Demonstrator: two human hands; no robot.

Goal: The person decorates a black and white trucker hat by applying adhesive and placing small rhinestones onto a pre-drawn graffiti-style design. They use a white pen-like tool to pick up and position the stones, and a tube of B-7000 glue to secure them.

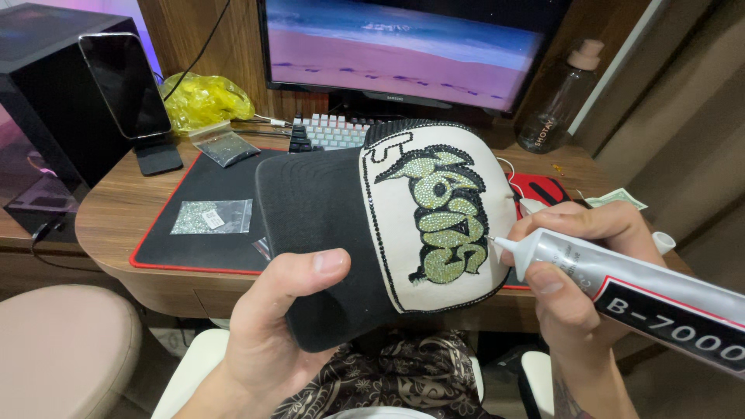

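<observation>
**Glue tip at the cap's front panel**

I see my left hand [283,326] gripping the cap [380,225] by its black brim, thumb pressed on top, fingers hidden underneath. The cap is held up in the air above the desk's [116,209] near edge, with its white front panel turned toward me and a green rhinestone design on it. My right hand [574,271] is closed around a glue tube [621,283], thumb and fingers pinching it near the nozzle. The nozzle tip sits just at the panel's right edge, beside the design. On the desk's black mat [209,186] lie 2 small bags of stones [211,216]; a phone [124,84] stands at the left, a bottle [560,97] at the right back.
</observation>
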